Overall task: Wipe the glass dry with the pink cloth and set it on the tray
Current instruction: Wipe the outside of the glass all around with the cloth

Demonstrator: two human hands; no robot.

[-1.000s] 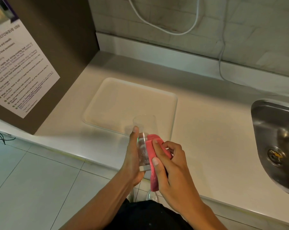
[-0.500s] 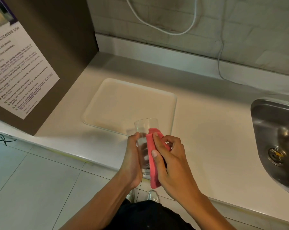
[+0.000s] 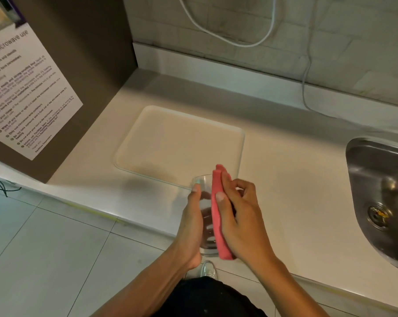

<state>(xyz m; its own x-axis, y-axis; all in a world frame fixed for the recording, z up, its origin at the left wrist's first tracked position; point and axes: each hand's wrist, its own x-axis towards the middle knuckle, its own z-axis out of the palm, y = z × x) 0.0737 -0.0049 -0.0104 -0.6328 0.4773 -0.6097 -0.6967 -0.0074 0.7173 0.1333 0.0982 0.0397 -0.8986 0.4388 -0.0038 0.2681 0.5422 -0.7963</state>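
Note:
My left hand [image 3: 191,223] grips a clear drinking glass [image 3: 206,216] over the front edge of the counter, rim pointing away from me. My right hand [image 3: 239,213] holds a folded pink cloth [image 3: 217,216] pressed flat against the right side of the glass. The cloth covers much of that side, and my left palm hides the left side. A pale rectangular tray [image 3: 147,124] lies on the counter just beyond the glass, with nothing on it.
A steel sink [image 3: 381,193] is sunk into the counter at the right. A dark cabinet side with a paper notice [image 3: 26,94] stands at the left. A white cable [image 3: 305,78] hangs down the tiled back wall. Floor tiles lie below at the left.
The pink cloth has slid along the side of the glass, its top now reaching past the rim. Both hands stay over the counter edge, holding the same things.

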